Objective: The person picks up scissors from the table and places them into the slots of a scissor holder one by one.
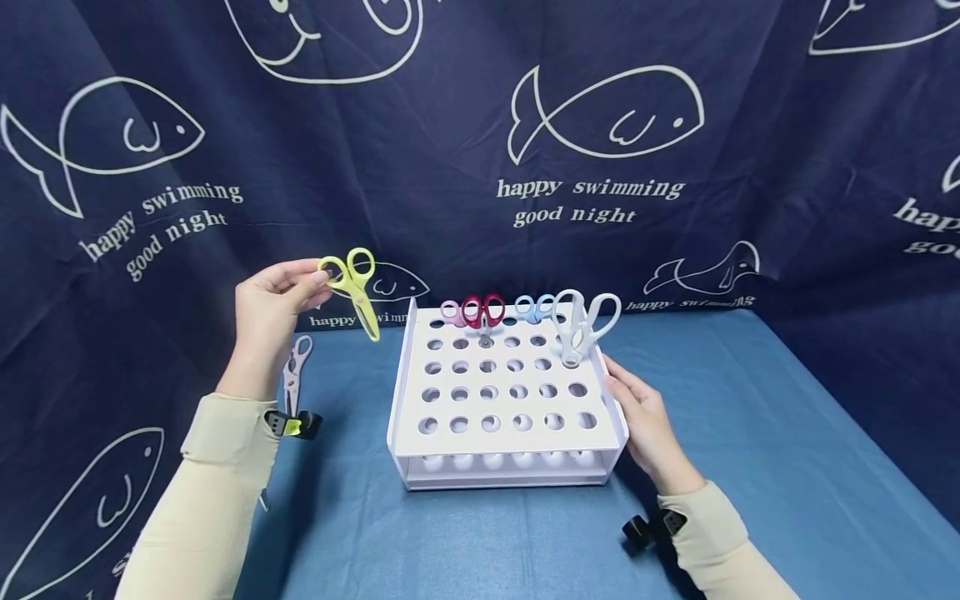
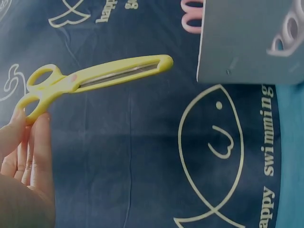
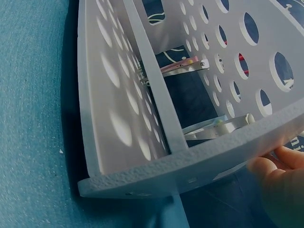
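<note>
In the head view my left hand (image 1: 273, 308) pinches one handle ring of a pair of yellow scissors (image 1: 358, 292) between thumb and fingers, left of the rack and above the table. The scissors' blades are together and point down to the right. My right hand (image 1: 647, 417) touches the right side wall of a white rack (image 1: 474, 437) with rows of round holes. Standing in its back holes are pink scissors (image 1: 452, 313), red scissors (image 1: 483, 312), light blue scissors (image 1: 534, 309) and larger pale scissors (image 1: 577, 337). Metal blades (image 3: 223, 128) show beneath the rack's top in the right wrist view.
Pale lilac scissors (image 1: 295, 375) are beside my left wrist, partly hidden by it. A small pale tip (image 1: 263, 500) pokes out beside the left sleeve. Behind the rack hangs a dark blue cloth (image 1: 450, 125) with white fish drawings. A blue cloth (image 1: 705, 375) covers the table.
</note>
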Demonstrator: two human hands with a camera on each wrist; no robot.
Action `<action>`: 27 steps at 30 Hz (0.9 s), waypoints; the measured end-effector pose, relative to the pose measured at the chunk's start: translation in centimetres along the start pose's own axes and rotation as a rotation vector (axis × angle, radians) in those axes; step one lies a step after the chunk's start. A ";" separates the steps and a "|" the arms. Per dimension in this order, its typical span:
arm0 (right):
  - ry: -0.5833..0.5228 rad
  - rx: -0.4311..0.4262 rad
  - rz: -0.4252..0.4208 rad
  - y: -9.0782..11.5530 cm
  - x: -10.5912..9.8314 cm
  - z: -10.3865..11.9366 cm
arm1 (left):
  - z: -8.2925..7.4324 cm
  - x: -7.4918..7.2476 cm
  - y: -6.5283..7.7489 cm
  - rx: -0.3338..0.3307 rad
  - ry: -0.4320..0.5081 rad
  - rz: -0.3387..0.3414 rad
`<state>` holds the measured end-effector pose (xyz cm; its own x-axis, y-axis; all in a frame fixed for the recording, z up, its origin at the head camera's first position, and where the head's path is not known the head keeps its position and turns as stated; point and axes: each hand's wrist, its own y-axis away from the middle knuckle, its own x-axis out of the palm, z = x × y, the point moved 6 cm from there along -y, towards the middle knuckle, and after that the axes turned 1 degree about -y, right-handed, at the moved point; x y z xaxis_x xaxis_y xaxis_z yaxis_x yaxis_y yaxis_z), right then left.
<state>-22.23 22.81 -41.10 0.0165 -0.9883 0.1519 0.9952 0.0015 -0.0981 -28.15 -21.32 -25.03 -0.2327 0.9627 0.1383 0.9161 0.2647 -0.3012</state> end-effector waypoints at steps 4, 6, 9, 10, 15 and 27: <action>0.001 0.002 0.005 0.0 0.0 0.0 | 0.2 0.8 0.3 -0.020 0.005 0.031; 0.004 0.003 0.006 0.0 0.0 -0.1 | 0.3 1.1 0.5 -0.026 -0.012 0.044; 0.012 -0.001 0.006 0.0 0.0 -0.1 | 0.6 1.6 0.6 -0.022 -0.010 0.075; 0.016 -0.002 0.005 -0.1 -0.1 -0.1 | 0.7 1.7 0.6 -0.020 -0.008 0.088; 0.024 -0.003 0.005 -0.1 -0.2 0.0 | 1.3 2.6 0.7 -0.011 0.004 0.152; 0.014 0.009 0.004 0.0 -0.1 0.1 | 2.8 3.8 1.1 -0.021 -0.047 0.203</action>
<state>-22.18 22.92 -40.98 0.0188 -0.9903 0.1376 0.9959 0.0064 -0.0900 -28.92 -17.25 -27.47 -0.0569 0.9978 0.0327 0.9522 0.0641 -0.2988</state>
